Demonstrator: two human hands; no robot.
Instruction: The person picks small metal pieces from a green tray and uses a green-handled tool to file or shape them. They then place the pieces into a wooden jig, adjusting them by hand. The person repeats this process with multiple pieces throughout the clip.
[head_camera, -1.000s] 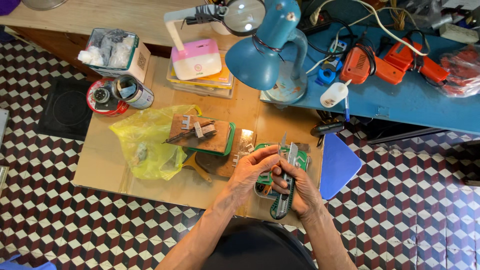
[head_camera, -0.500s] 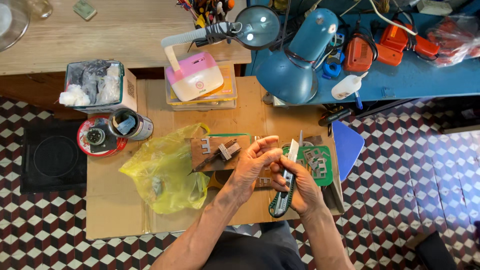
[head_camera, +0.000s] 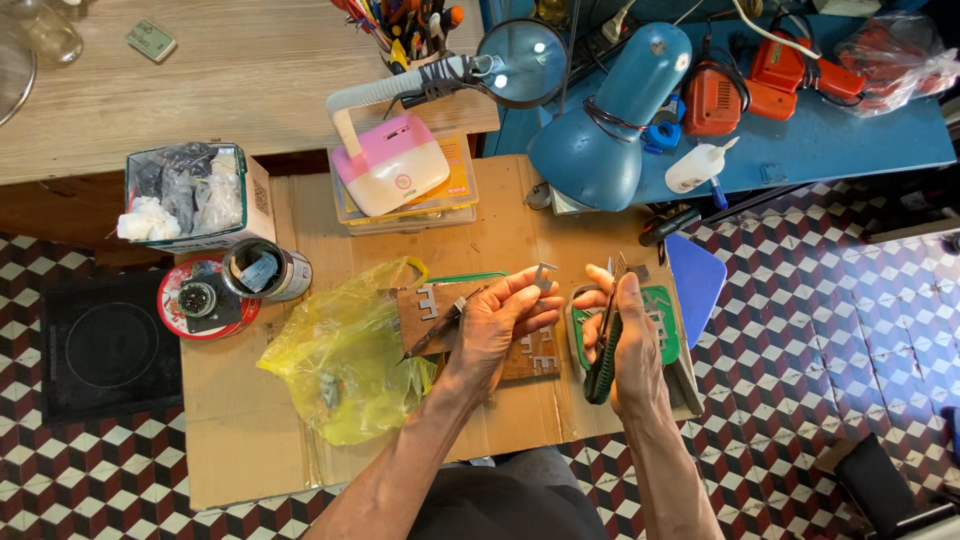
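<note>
The left hand (head_camera: 500, 325) has lifted a small grey piece (head_camera: 543, 274) toward 12 o'clock, pinched; the right hand (head_camera: 628, 345) stays clamped on the green-handled knife (head_camera: 603, 362).

Just right of the crumpled yellow plastic bag (head_camera: 345, 360), the left hand (head_camera: 500, 325) pinches a small grey metal piece (head_camera: 543, 274); further right, the right hand (head_camera: 628, 345) grips a green-handled utility knife (head_camera: 603, 345), blade up.

Two bare hands raised at frame centre
Left hand (head_camera: 497, 322) pinches with fingertips; right hand (head_camera: 628, 345) is curled closed, thumb up, forearms angling from below.
</note>
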